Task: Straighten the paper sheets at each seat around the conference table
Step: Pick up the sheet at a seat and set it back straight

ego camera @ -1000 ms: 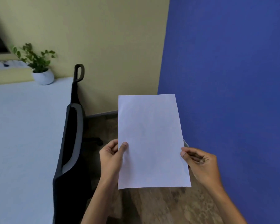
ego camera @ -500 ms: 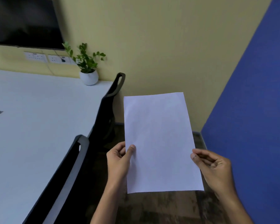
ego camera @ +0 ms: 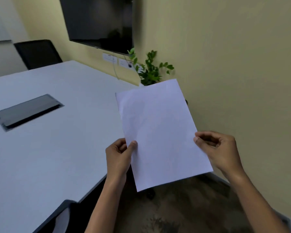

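Observation:
A blank white paper sheet (ego camera: 160,132) is held up in the air, tilted slightly left, just past the right edge of the white conference table (ego camera: 49,148). My left hand (ego camera: 119,157) pinches its left edge with the thumb on top. My right hand (ego camera: 217,150) pinches its right edge. The sheet hides the plant's pot and part of a chair behind it. No other sheets show on the table.
A dark cable box lid (ego camera: 27,111) is set into the tabletop. A potted plant (ego camera: 149,69) stands at the table's far corner under a wall screen (ego camera: 99,22). One black chair (ego camera: 39,52) is at the far side, another chair back (ego camera: 62,216) at the near edge.
The view has swung left from the blue wall toward the table and screen. Both hands keep the same grip on the sheet, which now tilts left over the table's edge.

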